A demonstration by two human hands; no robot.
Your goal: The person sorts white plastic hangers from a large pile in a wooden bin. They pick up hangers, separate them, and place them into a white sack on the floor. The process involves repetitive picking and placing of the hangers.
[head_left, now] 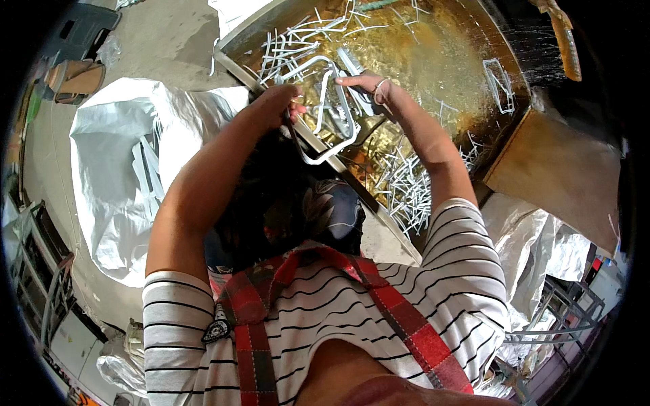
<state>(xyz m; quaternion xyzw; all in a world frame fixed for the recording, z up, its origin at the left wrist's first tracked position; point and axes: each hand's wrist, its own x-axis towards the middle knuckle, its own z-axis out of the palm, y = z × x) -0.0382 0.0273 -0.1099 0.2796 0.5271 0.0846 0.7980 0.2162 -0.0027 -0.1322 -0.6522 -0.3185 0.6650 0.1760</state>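
Note:
A white plastic frame, bent into an open loop, is held between my two hands above the metal-edged work surface. My left hand has its fingers curled round the frame's left side. On the other side, my right hand grips the frame, its index finger stretched along the top of an inner strip; its thumb is hidden. Under and behind the frame lie more pale plastic pieces, partly covered by it. A bracelet circles my right wrist.
Thin white plastic strips lie heaped at the near right of the surface, and more strips at the far left. A slim rectangular frame lies far right. Left stands a white sack with grey-white pieces; right, a cardboard sheet.

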